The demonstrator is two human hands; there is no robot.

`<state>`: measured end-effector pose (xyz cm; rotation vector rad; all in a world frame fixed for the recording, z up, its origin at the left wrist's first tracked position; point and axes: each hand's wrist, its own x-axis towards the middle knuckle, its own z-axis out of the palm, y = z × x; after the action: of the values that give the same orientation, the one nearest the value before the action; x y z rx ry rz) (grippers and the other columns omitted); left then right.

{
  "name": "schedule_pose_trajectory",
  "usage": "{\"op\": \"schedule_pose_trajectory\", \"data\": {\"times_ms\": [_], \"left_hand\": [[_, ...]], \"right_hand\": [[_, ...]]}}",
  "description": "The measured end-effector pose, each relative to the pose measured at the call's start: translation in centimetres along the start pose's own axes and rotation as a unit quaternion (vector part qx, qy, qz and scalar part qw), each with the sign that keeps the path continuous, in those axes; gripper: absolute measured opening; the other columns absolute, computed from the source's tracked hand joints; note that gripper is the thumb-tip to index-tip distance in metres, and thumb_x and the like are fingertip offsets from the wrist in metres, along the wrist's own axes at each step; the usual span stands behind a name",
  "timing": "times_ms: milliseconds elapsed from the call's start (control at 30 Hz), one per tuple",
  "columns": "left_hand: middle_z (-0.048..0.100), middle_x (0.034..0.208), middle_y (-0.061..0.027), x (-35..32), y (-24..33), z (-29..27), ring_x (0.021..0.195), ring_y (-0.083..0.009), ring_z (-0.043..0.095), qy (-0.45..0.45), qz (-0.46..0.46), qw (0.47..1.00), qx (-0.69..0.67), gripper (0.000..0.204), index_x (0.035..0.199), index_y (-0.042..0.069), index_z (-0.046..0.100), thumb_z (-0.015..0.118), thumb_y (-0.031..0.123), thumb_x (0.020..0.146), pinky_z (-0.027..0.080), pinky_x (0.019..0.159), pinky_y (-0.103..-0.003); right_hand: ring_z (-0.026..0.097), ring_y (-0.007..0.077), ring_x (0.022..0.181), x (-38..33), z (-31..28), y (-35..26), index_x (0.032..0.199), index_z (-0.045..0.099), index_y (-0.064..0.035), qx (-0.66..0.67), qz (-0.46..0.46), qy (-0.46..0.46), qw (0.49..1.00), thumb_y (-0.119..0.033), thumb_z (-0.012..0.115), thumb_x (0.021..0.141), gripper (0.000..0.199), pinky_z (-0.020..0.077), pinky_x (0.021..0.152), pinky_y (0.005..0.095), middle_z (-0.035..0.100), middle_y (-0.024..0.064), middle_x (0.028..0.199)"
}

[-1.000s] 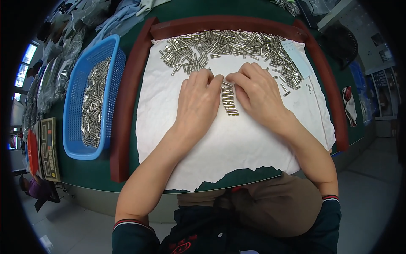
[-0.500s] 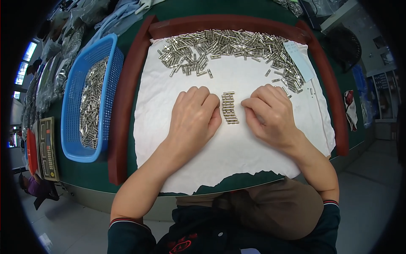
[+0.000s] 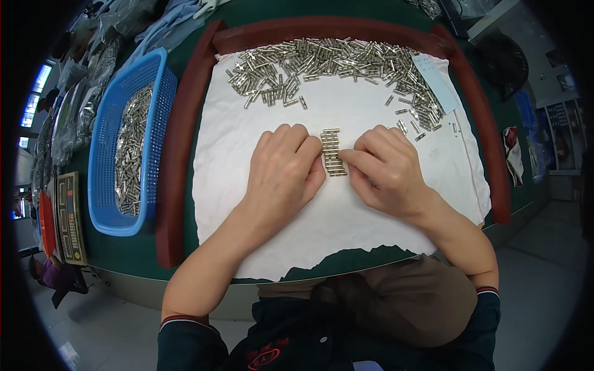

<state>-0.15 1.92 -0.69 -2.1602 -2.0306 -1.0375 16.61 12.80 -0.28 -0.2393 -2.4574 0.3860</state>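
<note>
White cloth (image 3: 346,222), green table (image 3: 124,247), seemingly workshop

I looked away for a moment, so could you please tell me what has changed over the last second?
Both hands, the left hand and right hand, slid the row of metal pins toward the person, away from the loose pile. The white cloth and blue basket stayed put.
</note>
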Motion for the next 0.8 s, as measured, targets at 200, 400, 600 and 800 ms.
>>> {"op": "schedule_pose_trajectory", "data": {"times_ms": [200, 400, 600, 800], "left_hand": [[0.055, 0.076, -0.0090, 0.0, -0.5, -0.1, 0.071, -0.0266, 0.054, 0.007, -0.025, 0.999, -0.033, 0.012, 0.078, 0.002, 0.056, 0.065, -0.003, 0.071, 0.042, 0.065, -0.038], [0.055, 0.074, -0.0101, 0.0, -0.5, -0.2, 0.068, -0.0269, 0.056, 0.011, -0.031, 0.999, -0.039, 0.010, 0.077, 0.001, 0.057, 0.064, -0.003, 0.072, 0.044, 0.061, -0.038], [0.055, 0.074, -0.0096, 0.0, -0.3, -0.3, 0.067, -0.0268, 0.055, -0.001, -0.033, 0.999, -0.031, 0.011, 0.077, 0.002, 0.056, 0.065, -0.002, 0.072, 0.043, 0.061, -0.038], [0.054, 0.073, -0.0096, 0.0, -0.3, -0.3, 0.067, -0.0266, 0.055, 0.007, -0.030, 0.999, -0.030, 0.011, 0.078, 0.002, 0.057, 0.065, -0.002, 0.072, 0.043, 0.061, -0.038]], "right_hand": [[0.050, 0.0204, 0.069, 0.1, -0.6, -0.1, 0.082, 0.064, -0.0047, -0.005, -0.071, -0.020, 0.997, -0.001, 0.069, 0.062, 0.021, 0.0370, 0.061, 0.0334, 0.049, 0.0031, 0.075], [0.049, 0.0202, 0.069, 0.2, -1.1, 0.0, 0.077, 0.062, -0.0050, -0.001, -0.101, -0.051, 0.994, -0.004, 0.069, 0.055, 0.024, 0.0363, 0.061, 0.0328, 0.047, 0.0031, 0.074], [0.049, 0.0203, 0.069, 0.2, -0.9, 0.2, 0.076, 0.060, -0.0053, -0.006, -0.112, -0.058, 0.992, -0.005, 0.070, 0.053, 0.024, 0.0364, 0.060, 0.0332, 0.047, 0.0036, 0.075], [0.048, 0.0206, 0.069, 0.1, -1.2, 0.2, 0.067, 0.053, -0.0070, 0.025, -0.118, -0.081, 0.989, -0.008, 0.069, 0.050, 0.023, 0.0359, 0.059, 0.0335, 0.046, 0.0035, 0.074]]}}
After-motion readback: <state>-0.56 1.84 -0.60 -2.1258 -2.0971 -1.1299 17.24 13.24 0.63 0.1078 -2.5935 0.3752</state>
